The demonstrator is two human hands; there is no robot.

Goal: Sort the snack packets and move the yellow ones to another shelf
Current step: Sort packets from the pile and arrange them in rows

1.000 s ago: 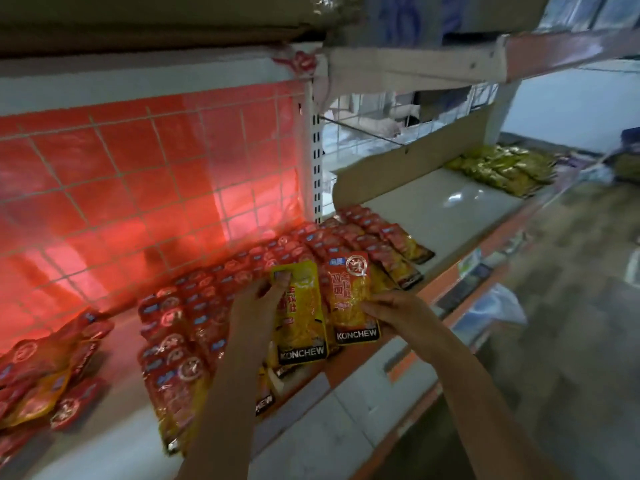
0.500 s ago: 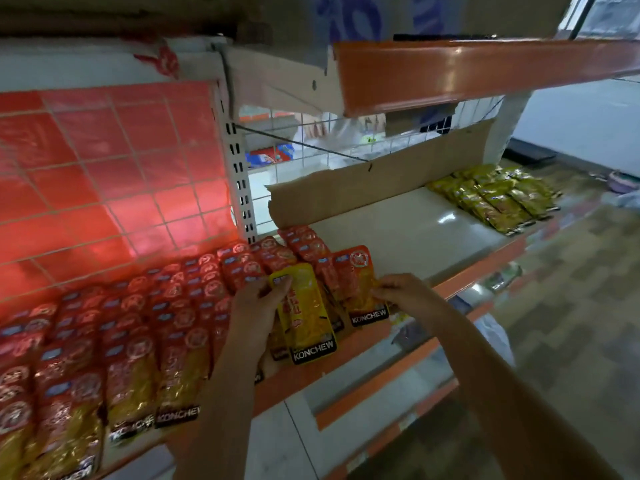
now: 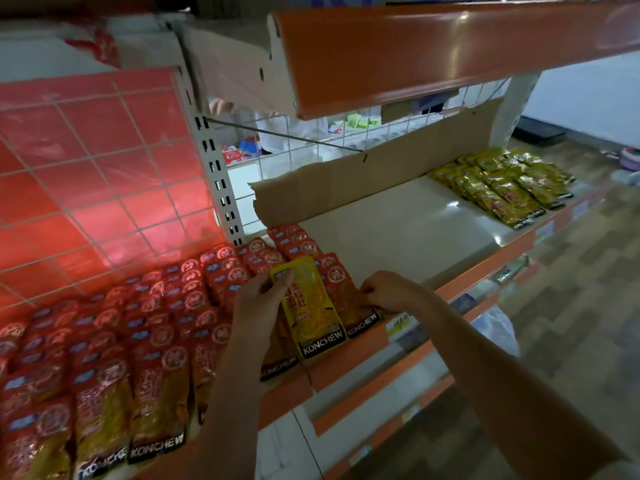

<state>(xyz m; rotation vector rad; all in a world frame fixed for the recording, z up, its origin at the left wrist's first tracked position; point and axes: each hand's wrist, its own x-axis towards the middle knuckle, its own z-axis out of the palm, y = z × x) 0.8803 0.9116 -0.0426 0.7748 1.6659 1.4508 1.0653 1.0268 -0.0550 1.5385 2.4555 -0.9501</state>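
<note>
Left hand (image 3: 258, 303): fingers curled on top edge of yellow packet (image 3: 311, 306), pinching it, packet lying atop red packets (image 3: 156, 323) at right end of their rows. Right hand (image 3: 384, 292): fingers curled, pinching edge of a red packet (image 3: 341, 292) just right of the yellow one. Shelf (image 3: 398, 230): red rows packed across left part, bare beige middle, yellow pile (image 3: 498, 185) at far right end, well apart from hands. Cardboard strip (image 3: 381, 174) upright along shelf back, wire grid (image 3: 298, 143) behind it. Orange shelf (image 3: 450, 46) above.
</note>
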